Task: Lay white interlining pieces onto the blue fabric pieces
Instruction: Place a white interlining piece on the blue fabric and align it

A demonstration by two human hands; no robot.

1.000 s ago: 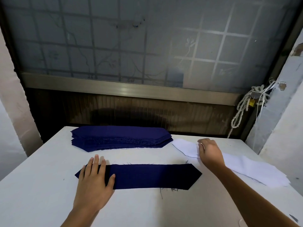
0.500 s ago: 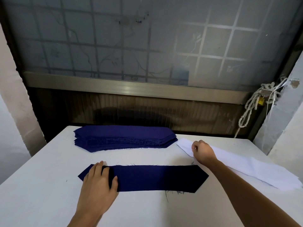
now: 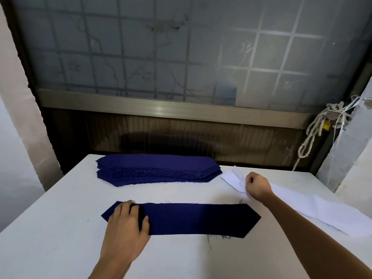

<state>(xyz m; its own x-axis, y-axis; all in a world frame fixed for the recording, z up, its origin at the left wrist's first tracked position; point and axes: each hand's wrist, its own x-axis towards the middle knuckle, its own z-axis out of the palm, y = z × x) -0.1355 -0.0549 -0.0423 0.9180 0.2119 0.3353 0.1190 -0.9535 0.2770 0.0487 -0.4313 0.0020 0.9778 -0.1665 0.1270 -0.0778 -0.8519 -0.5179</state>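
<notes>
Frayed matt blue cloth (image 3: pixel 191 220) lies on smooth table (image 3: pixel 60 248).

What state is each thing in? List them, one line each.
Single navy blue pointed fabric piece: flat on the white table, uncovered.
Stack of navy blue fabric pieces: piled, untouched.
White interlining pieces: piled, top one's end lifted.
Left hand: pressing the single piece's left end.
Right hand: pinching the top interlining's end.

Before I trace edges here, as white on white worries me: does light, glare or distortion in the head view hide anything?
Head view: soft, even light, no harsh glare; the white interlining stack barely contrasts with the white table; the corner the right hand pinches looks slightly smeared; the blue fabric piece is crisp; wide-angle bowing curves the window rail.
</notes>
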